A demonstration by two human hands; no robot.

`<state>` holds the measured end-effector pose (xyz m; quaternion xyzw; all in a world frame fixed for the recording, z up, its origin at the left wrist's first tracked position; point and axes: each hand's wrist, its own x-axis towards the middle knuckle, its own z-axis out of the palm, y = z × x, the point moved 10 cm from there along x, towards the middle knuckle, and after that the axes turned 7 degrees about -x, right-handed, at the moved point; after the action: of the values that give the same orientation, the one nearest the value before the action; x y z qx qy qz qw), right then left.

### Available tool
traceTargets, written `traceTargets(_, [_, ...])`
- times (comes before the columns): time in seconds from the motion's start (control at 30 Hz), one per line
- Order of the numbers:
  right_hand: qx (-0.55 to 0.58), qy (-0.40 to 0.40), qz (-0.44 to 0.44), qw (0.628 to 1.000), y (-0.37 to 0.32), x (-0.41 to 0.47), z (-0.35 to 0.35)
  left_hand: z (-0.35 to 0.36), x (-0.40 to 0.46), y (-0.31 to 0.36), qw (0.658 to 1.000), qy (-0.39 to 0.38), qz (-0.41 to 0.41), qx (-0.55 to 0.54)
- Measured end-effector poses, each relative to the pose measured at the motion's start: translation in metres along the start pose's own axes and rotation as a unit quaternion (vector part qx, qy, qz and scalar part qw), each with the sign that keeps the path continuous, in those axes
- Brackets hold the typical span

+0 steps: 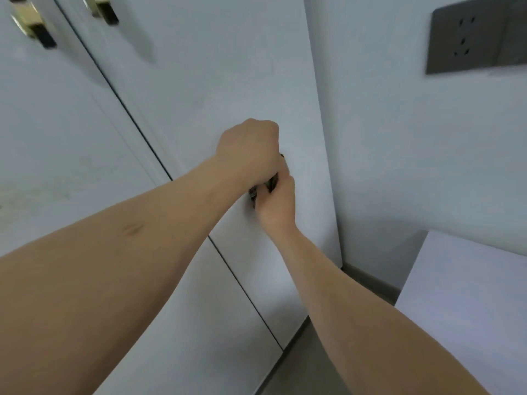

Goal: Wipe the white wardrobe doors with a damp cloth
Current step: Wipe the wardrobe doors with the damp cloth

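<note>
Reaching arms: two bare forearms stretch away from the person, the left coming in from 8 o'clock and the right from 5 o'clock, and they meet near the middle of the view.
Pale surface: a flat, light lavender-white top (467,297) sits low at 4 o'clock, just beside the right forearm; what it belongs to cannot be told.
Floor: a grey strip (302,363) runs along the foot of the wardrobe at 6 o'clock.
Right hand: the right hand (276,205) is curled round the lower end of a dark cloth, knuckles turned toward the door.
Left hand: the left hand (248,151) is clenched over the upper part of the same cloth, sitting directly above the right and touching it.
Cloth: the dark cloth (271,183) is almost wholly hidden; only small dark folds peep out between the two hands, against the right-hand door at the centre of the view. Whether it is damp cannot be told.
Wardrobe doors: the white wardrobe doors (199,89) fill the left and middle, split by a thin dark gap running from 11 o'clock down to 6 o'clock.
Handles: two brass-and-black handles (34,27) sit at 11 o'clock, one on each door, blurred.
Wall: a pale wall (399,152) stands beside the wardrobe at 2 o'clock.
Socket: a dark grey socket plate (470,35) is fixed on the wall at 1 o'clock.
</note>
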<state>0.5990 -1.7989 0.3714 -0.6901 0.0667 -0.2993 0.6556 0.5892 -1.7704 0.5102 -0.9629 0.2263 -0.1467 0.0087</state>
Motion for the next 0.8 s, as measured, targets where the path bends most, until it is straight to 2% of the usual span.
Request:
traceTargets(0.1, [0.093, 0.016, 0.021, 0.995, -0.059, 0.031, -0.025, -0.064, 0.028, -0.008, 0.999, 0.036, -0.010, -0.021])
traceTargets(0.2, [0.139, 0.025, 0.040, 0.989, -0.104, 0.047, -0.046, -0.102, 0.042, -0.027, 0.987, 0.049, -0.070, -0.139])
traceTargets(0.27, [0.147, 0.015, 0.046, 0.988, -0.146, 0.055, -0.053, -0.129, 0.048, -0.031, 0.970, 0.028, -0.102, -0.217])
traceTargets(0.37, [0.139, 0.000, 0.041, 0.989, -0.223, 0.067, -0.062, -0.183, 0.058, -0.034, 0.930, -0.013, -0.145, -0.337])
traceTargets(0.5, [0.121, -0.007, 0.034, 0.992, -0.325, 0.072, -0.074, -0.263, 0.060, -0.031, 0.845, -0.047, -0.173, -0.504])
traceTargets(0.6, [0.122, -0.012, 0.010, 0.992, -0.400, 0.072, -0.080, -0.337, 0.053, -0.029, 0.821, -0.021, -0.152, -0.550])
traceTargets(0.8, [0.106, -0.036, -0.064, 0.992, -0.563, 0.066, -0.067, -0.494, 0.035, -0.052, 0.820, 0.054, -0.099, -0.562])
